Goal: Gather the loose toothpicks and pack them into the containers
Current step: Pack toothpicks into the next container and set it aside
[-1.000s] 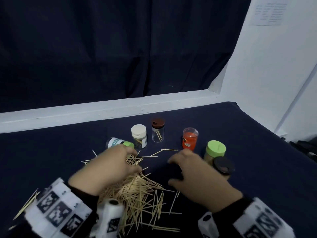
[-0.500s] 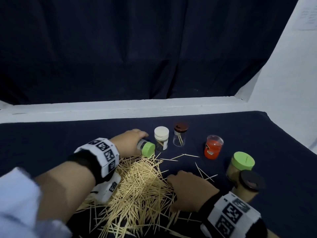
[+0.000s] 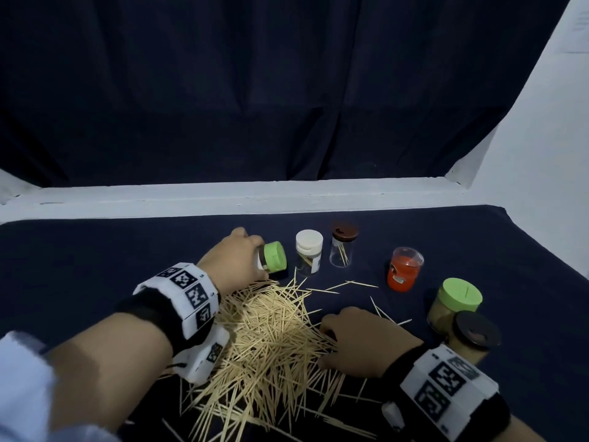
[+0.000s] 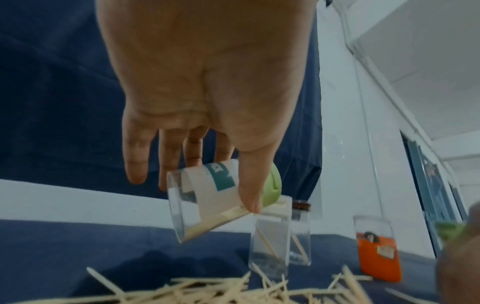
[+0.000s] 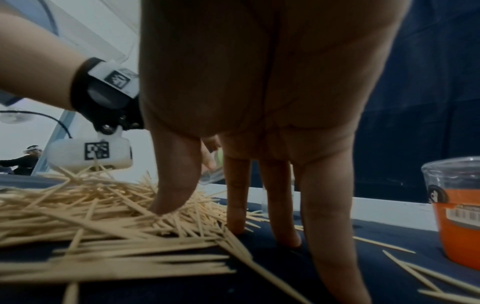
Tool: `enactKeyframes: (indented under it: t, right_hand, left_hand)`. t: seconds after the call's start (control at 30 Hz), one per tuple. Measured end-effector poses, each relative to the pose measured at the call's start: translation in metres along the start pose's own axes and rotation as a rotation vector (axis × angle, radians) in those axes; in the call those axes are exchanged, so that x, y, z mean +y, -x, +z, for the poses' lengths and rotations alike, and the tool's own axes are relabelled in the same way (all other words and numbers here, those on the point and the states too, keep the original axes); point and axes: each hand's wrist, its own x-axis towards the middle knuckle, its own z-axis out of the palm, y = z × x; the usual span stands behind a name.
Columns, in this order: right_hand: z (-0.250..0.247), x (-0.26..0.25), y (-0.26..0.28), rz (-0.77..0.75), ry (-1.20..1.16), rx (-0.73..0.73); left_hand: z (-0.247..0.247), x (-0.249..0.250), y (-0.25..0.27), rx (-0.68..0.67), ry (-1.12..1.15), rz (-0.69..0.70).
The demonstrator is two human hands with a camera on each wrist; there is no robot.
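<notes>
A big heap of loose toothpicks lies on the dark cloth in front of me. My left hand grips a small clear green-capped container, lifted off the cloth and tilted, with a few toothpicks inside. My right hand rests on the right edge of the heap, fingers straight down on the cloth, thumb pressing into the toothpicks.
Standing behind the heap are a white-capped jar, a brown-capped clear jar and an orange open cup. At the right are a green-lidded jar and a black-lidded jar. A white ledge bounds the far side.
My left hand reached forward to the lying green-capped container, took hold of it and lifted it. My right hand moved down to the heap's right edge.
</notes>
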Motion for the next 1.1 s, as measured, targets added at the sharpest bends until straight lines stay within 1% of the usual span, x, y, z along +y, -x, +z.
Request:
enactKeyframes:
  t: [0.07,0.2,0.27,0.33,0.43,0.5,0.63,0.73,0.87,0.97,1.1]
  right_hand:
    - [-0.001,0.002,0.000,0.008,-0.022,0.002]
    - [-0.015,0.008,0.004,0.017,-0.096,0.013]
    - [-0.028,0.007,0.007,0.001,-0.155,0.073]
    - [-0.042,-0.002,0.009,-0.036,-0.300,0.204]
    - [-0.054,-0.027,0.010,-0.132,-0.594,0.419]
    - [-0.056,-0.047,0.013,-0.207,-0.772,0.450]
    - [-0.052,-0.071,0.013,-0.277,-0.911,0.416]
    - [-0.049,-0.072,0.008,-0.307,-0.976,0.438]
    - [-0.046,-0.062,0.010,-0.391,-1.065,0.352]
    - [-0.042,-0.058,0.012,-0.444,-1.031,0.388]
    - [-0.033,-0.053,0.008,-0.439,-1.054,0.407]
  left_hand:
    - [-0.011,-0.006,0.016,0.066,0.108,-0.008]
    - [-0.028,-0.018,0.047,0.186,0.218,-0.015]
    - [-0.035,-0.022,0.063,0.238,0.255,-0.005]
    - [-0.039,-0.022,0.079,0.291,0.290,0.018]
    - [-0.039,-0.018,0.101,0.373,0.308,0.085]
    - [-0.035,-0.013,0.112,0.425,0.283,0.113]
    - [-0.025,-0.011,0.126,0.539,0.252,0.146]
    - [-0.020,-0.008,0.130,0.540,0.258,0.176]
    - [-0.020,-0.003,0.131,0.450,0.369,0.174]
    - [-0.017,-0.002,0.130,0.391,0.486,0.170]
    - [-0.010,0.000,0.127,0.305,0.613,0.124]
